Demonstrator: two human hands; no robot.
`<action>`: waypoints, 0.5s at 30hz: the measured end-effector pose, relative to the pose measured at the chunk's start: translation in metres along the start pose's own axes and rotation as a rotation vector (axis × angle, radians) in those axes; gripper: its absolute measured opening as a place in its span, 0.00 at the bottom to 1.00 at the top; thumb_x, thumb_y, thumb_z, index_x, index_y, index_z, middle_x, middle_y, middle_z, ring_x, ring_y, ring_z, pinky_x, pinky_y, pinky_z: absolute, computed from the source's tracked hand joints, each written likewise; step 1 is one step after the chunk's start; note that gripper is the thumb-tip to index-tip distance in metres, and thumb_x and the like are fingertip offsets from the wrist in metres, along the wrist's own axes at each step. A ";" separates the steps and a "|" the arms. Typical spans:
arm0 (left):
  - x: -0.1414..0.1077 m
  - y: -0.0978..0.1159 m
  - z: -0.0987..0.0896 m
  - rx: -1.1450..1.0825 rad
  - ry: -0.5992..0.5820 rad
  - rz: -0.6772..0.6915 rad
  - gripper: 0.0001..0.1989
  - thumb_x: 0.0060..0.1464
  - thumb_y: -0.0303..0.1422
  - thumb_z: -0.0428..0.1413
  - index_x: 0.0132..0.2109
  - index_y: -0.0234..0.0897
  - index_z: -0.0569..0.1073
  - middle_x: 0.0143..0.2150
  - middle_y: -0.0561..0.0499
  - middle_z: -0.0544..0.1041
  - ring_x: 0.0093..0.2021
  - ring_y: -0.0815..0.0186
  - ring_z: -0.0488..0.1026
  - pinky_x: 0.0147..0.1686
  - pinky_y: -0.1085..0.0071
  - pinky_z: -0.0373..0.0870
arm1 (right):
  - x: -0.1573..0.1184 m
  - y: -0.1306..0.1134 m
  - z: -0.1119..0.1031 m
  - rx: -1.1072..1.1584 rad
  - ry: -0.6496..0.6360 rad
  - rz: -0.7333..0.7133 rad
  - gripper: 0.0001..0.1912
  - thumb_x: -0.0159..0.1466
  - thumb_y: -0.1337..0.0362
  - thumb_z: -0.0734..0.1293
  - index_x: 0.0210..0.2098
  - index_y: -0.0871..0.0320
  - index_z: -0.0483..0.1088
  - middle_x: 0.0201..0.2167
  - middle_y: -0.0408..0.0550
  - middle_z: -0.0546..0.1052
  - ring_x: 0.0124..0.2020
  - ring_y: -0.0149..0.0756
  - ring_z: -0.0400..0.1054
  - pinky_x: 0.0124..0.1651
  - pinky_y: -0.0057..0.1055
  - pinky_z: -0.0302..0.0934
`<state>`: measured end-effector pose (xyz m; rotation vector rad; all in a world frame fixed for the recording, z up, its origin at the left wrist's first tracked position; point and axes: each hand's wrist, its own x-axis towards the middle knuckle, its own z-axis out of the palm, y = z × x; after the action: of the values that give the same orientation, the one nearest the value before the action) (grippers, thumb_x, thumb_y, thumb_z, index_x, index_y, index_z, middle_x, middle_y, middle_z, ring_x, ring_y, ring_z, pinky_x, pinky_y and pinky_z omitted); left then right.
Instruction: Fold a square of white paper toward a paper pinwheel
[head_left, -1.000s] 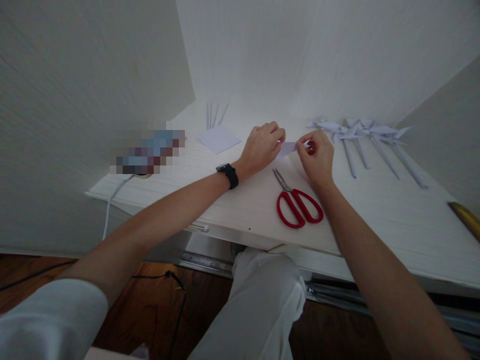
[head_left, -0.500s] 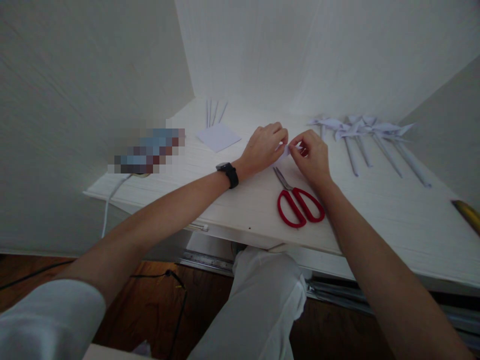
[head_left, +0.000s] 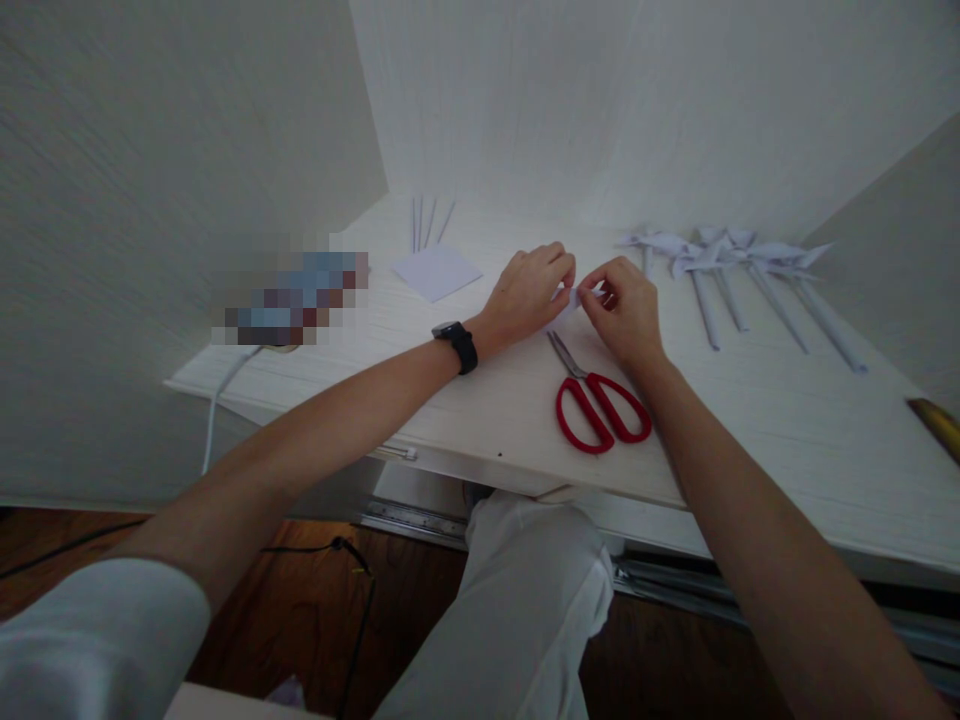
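Note:
Both hands are close together over the middle of the white desk (head_left: 465, 400), pinching a small piece of white paper (head_left: 564, 312). My left hand (head_left: 529, 287), with a black watch at the wrist, has its fingers closed on the paper's left part. The fingertips of my right hand (head_left: 622, 305) pinch its right side. Much of the paper is hidden behind the fingers, so its folds cannot be made out. Just below the hands lie red-handled scissors (head_left: 600, 405), blades toward the paper and touched by neither hand.
Several paper pinwheels (head_left: 720, 255) on rolled paper sticks lie at the right. A square paper sheet (head_left: 437, 273) and several thin paper sticks (head_left: 422, 222) lie at the back left. A blurred-out device (head_left: 300, 300) with a white cable (head_left: 213, 410) stands at the left.
Nearly nothing differs. Both hands keep their pinch on the paper in the same place; the view has shifted very slightly.

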<state>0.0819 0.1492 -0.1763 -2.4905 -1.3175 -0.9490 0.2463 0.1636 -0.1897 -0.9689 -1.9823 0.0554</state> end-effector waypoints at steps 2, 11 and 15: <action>0.000 0.000 0.000 0.005 0.000 0.001 0.06 0.56 0.25 0.49 0.39 0.36 0.69 0.43 0.45 0.73 0.46 0.58 0.69 0.43 0.63 0.63 | 0.000 0.000 0.000 -0.001 -0.008 0.008 0.04 0.55 0.70 0.63 0.26 0.56 0.64 0.28 0.43 0.68 0.23 0.27 0.58 0.27 0.28 0.57; -0.001 0.000 0.003 0.032 -0.056 -0.010 0.06 0.57 0.26 0.48 0.39 0.33 0.70 0.43 0.43 0.73 0.44 0.58 0.70 0.42 0.64 0.63 | -0.001 0.003 0.003 -0.040 -0.175 0.017 0.03 0.56 0.70 0.63 0.27 0.57 0.65 0.28 0.45 0.69 0.24 0.30 0.59 0.29 0.29 0.55; -0.001 0.001 0.004 0.040 -0.071 -0.016 0.08 0.60 0.30 0.47 0.40 0.32 0.70 0.42 0.43 0.74 0.43 0.59 0.71 0.42 0.65 0.63 | -0.003 0.001 0.006 -0.069 -0.266 -0.023 0.03 0.56 0.70 0.62 0.26 0.57 0.64 0.26 0.45 0.69 0.24 0.31 0.59 0.30 0.30 0.54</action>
<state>0.0839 0.1497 -0.1796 -2.5088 -1.3653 -0.8371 0.2431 0.1642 -0.1952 -1.0255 -2.2514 0.1078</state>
